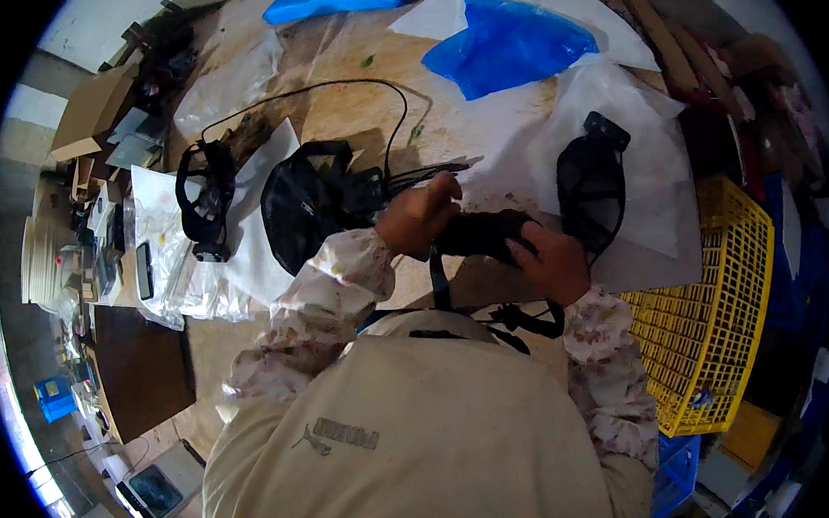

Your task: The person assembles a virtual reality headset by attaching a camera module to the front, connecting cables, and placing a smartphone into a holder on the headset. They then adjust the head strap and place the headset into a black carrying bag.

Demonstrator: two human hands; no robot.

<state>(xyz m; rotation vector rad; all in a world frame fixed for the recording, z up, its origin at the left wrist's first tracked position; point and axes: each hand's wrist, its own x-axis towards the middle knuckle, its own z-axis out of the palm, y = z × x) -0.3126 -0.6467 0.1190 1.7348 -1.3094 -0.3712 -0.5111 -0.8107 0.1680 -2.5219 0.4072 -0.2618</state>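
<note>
A dark padded fabric piece (pixel 481 233) with black webbing straps (pixel 440 281) spans the gap between my hands, close in front of my body. My right hand (pixel 555 265) is closed on its right end. At the left end is my left hand (pixel 420 214), its fingers curled; what they pinch is hidden. A black pouch (pixel 289 209) with straps and a cable (pixel 349 81) lies left of my left hand. Farther left rests a black head strap with a small device (pixel 211 204). Beyond my right hand is another black mesh head strap (pixel 591 189), on white plastic.
Blue plastic bags (pixel 508 46) and white sheets lie at the table's far side. A yellow plastic basket (pixel 715 315) stands at the right edge. On the left are a phone (pixel 144 271), clear bags, a cardboard box (pixel 96 116) and a brown cabinet (pixel 142 371).
</note>
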